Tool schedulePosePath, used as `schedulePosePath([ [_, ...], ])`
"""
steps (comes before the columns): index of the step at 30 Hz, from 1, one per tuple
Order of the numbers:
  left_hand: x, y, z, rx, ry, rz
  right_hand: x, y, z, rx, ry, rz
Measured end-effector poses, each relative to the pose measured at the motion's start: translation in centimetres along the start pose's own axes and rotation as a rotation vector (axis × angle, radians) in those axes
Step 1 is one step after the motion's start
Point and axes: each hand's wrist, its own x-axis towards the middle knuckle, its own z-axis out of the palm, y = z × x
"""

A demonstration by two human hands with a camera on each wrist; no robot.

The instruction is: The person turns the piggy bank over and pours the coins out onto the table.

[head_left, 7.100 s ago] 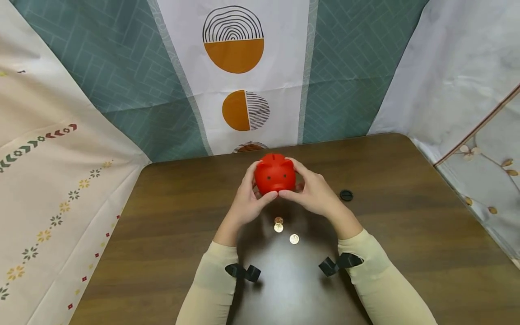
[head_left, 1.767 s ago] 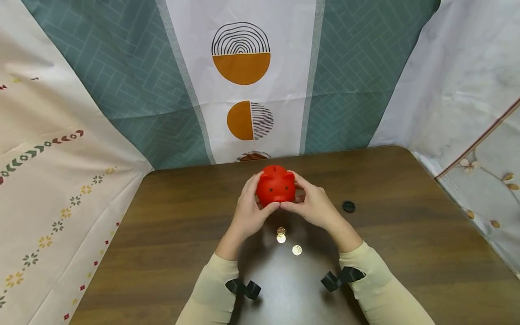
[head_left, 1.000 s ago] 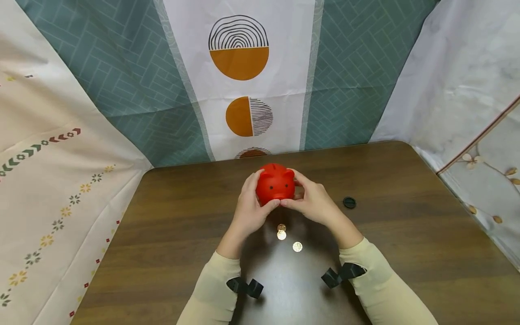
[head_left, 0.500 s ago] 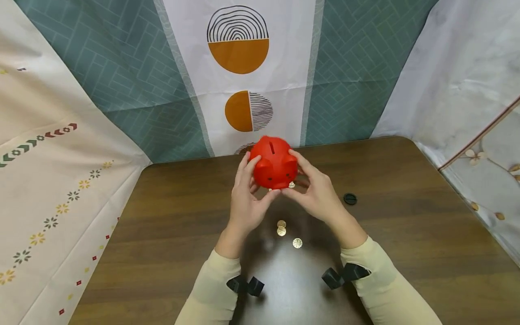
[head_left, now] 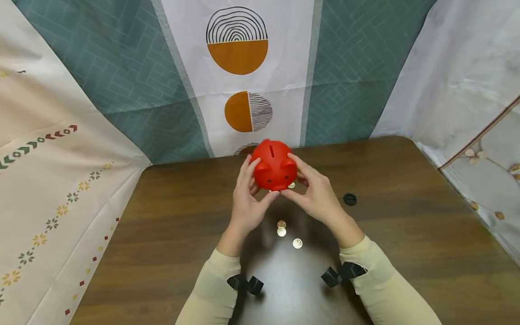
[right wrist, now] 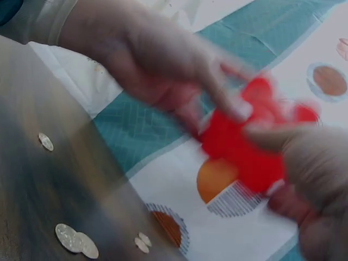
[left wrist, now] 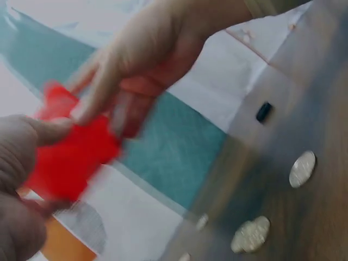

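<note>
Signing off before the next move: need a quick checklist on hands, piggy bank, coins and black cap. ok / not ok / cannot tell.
1. Both hands on the bank: ok. Left hand and right hand hold the piggy bank from either side.
2. Bank lifted off the table: ok, both wrist views show it raised.
3. Slot uncovered: ok, no finger across it.
4. Coins cleared away: not ok, several lie on the table, two overlapping.
5. Black cap in hand: not ok, it lies on the table beyond the right hand.
6. Bank empty: cannot tell, inside not visible.
</note>
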Motion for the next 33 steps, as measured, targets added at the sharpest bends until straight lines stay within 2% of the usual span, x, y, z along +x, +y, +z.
schedulePosePath([
  [2,0.2,0.8,0.0,-0.026,0.035,0.099,0.1,-0.3,0.1,0.018,0.076,-0.098],
  [3,0.2,1.2,0.0,-0.023,0.04,0.111,0.1,-0.2,0.1,0.03,0.085,-0.11],
  [4,0.3,1.7,-0.1,-0.021,0.038,0.096,0.2,-0.1,0.2,0.058,0.066,-0.1],
  [5,0.4,1.9,-0.2,-0.021,0.02,0.049,0.2,0.1,0.3,0.078,0.033,-0.059],
  [7,0.3,2.1,-0.3,-0.006,-0.028,-0.096,0.1,0.7,0.6,0.106,-0.051,0.07],
  [9,0.2,1.5,-0.2,0.027,-0.069,-0.216,0.0,1.3,0.7,0.112,-0.121,0.189],
  [11,0.0,0.4,0.0,0.038,-0.087,-0.264,0.0,1.6,0.7,0.128,-0.144,0.241],
  [15,0.0,-0.7,0.2,0.059,-0.078,-0.256,0.1,1.6,0.7,0.15,-0.133,0.256],
  [17,0.0,-0.8,0.2,0.059,-0.063,-0.21,0.1,1.5,0.7,0.123,-0.107,0.211],
  [18,0.1,-0.6,0.2,0.055,-0.046,-0.162,0.2,1.3,0.7,0.107,-0.076,0.16],
  [20,0.2,-0.5,0.3,0.039,0.006,-0.004,0.2,0.8,0.4,0.084,0.016,0.017],
  [22,0.5,0.4,0.4,0.038,0.06,0.175,0.4,0.1,0.1,0.059,0.118,-0.139],
  [23,0.6,0.8,0.3,0.049,0.077,0.225,0.4,-0.1,-0.1,0.056,0.15,-0.184],
  [24,0.7,1.0,0.3,0.056,0.082,0.24,0.5,-0.2,-0.1,0.053,0.154,-0.191],
  [25,0.7,1.0,0.2,0.06,0.076,0.222,0.5,-0.3,-0.2,0.064,0.133,-0.167],
  [26,0.6,0.8,0.2,0.067,0.058,0.17,0.5,-0.1,-0.2,0.073,0.096,-0.117],
  [29,0.3,-0.1,0.0,0.102,-0.02,-0.046,0.3,0.6,0.1,0.066,-0.027,0.073],
  [30,0.2,-0.4,0.0,0.104,-0.042,-0.096,0.3,0.9,0.2,0.056,-0.054,0.116],
  [33,0.1,-0.7,0.0,0.101,-0.071,-0.154,0.1,1.2,0.4,0.058,-0.068,0.165],
])
